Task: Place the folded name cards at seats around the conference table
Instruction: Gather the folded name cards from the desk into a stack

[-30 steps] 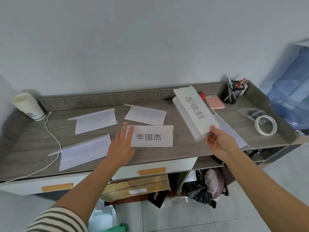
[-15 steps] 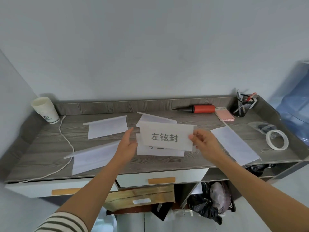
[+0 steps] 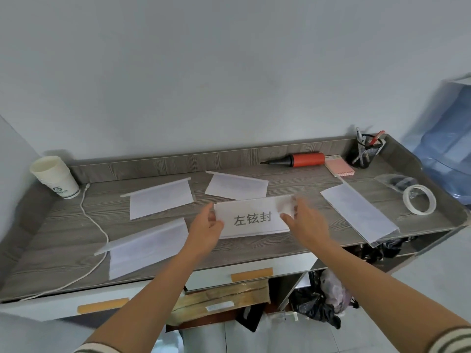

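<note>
A folded white name card (image 3: 251, 218) with three printed characters lies at the middle of the grey wood-grain desk (image 3: 293, 182), covering the card that lay there before. My left hand (image 3: 205, 226) holds its left end with thumb and fingers. My right hand (image 3: 304, 222) holds its right end, and its fingers are blurred. Several other folded cards lie around with their blank sides up: one at back left (image 3: 160, 201), one at back middle (image 3: 237, 186), one at front left (image 3: 147, 247), one at right (image 3: 359, 212).
A stack of paper cups (image 3: 54, 177) and a white cable (image 3: 98, 225) sit at the left. At the back right are a red pump (image 3: 304, 159), a pink notepad (image 3: 339, 165), a pen holder (image 3: 364, 151) and a tape roll (image 3: 419, 202). A water bottle (image 3: 446, 149) stands to the right.
My right hand brought the printed card from the right to the desk's middle and lowered it onto the earlier card. My left hand came onto its left end.
</note>
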Demonstrator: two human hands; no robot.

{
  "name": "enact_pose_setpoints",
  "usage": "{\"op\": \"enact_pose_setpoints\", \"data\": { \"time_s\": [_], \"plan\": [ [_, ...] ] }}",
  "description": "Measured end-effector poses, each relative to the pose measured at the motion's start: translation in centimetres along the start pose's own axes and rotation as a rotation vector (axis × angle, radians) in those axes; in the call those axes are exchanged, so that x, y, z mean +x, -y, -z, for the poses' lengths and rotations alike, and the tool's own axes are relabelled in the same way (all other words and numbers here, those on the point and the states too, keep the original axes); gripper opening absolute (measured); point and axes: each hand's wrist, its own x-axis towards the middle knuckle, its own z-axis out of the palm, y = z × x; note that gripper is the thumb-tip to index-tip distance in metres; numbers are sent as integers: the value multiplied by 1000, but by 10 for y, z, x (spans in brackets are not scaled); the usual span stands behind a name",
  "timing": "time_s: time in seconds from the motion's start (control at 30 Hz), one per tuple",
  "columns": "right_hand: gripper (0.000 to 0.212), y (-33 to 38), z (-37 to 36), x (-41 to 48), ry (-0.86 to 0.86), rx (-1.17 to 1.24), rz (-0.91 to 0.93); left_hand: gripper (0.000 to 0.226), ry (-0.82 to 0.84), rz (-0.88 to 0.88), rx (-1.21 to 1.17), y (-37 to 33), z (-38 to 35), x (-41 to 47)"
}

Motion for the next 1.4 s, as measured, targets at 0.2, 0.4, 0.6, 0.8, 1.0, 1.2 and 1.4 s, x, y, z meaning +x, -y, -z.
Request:
{"op": "enact_pose_setpoints", "data": {
  "time_s": [0.2, 0.4, 0.6, 0.8, 1.0, 1.2, 1.4],
  "plan": [
    [62, -15, 6, 1, 93, 8, -6, 66, 1, 33, 52, -8, -18, 10],
    [40, -63, 70, 13, -295, 86, 18, 53, -155, -224, 545, -16, -30, 23],
    [54, -143, 115, 37, 54, -202, -233, 44, -148, -335, 825, -23, -64, 35],
    [29, -176, 112, 52, 107, -285, -159, 51, -224, -349, 955, -8, -74, 39],
    [33, -139, 137, 67, -164, -140, 277, 54, -271, -290, 884, -27, -79, 34],
    [33, -85, 129, 79, -329, -84, 804, 33, -248, -59, -224, -118, -94, 14],
    [32, -59, 114, 93, -405, -33, 949, 48, -297, 56, -395, -132, -79, 4]
  ]
}}
